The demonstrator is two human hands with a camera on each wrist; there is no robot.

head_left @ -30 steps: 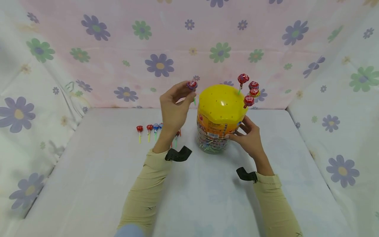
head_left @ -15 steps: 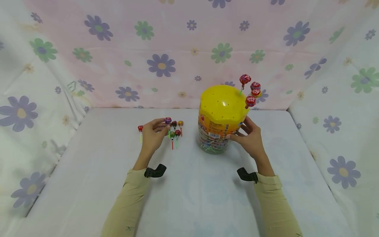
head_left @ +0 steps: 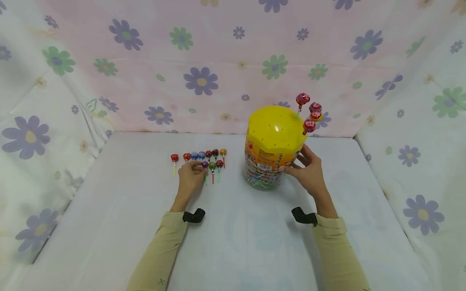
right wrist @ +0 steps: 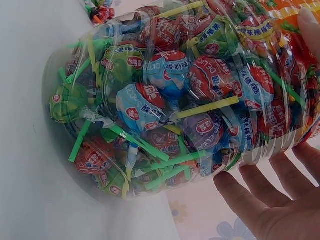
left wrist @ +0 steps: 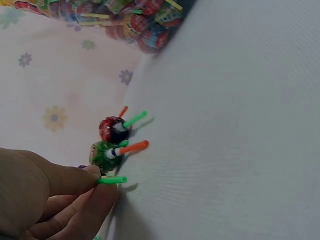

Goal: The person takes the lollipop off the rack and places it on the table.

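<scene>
In the head view my left hand (head_left: 190, 178) pinches a purple lollipop (head_left: 205, 164) at the near row on the table. The left wrist view has its green stick (left wrist: 112, 180) between thumb and fingertip, beside a green lollipop (left wrist: 105, 156) with an orange stick. My right hand (head_left: 307, 167) grips the right side of a clear plastic jar (head_left: 260, 178) with a yellow lid (head_left: 274, 129), thumb in front and fingers round the side. Wrapped lollipops fill the jar, as the right wrist view shows (right wrist: 170, 75). Several red lollipops (head_left: 303, 99) stick out of the lid's right edge.
Several loose lollipops (head_left: 174, 158) with red, blue and yellow heads lie in a row behind the left hand on the white table (head_left: 233, 242). A flower-patterned cloth (head_left: 233, 56) hangs at the back and sides. Small holes dot the lid.
My left hand has come down and to the left from beside the lid, carrying the purple lollipop to the row on the table. The right hand and the jar have stayed in place.
</scene>
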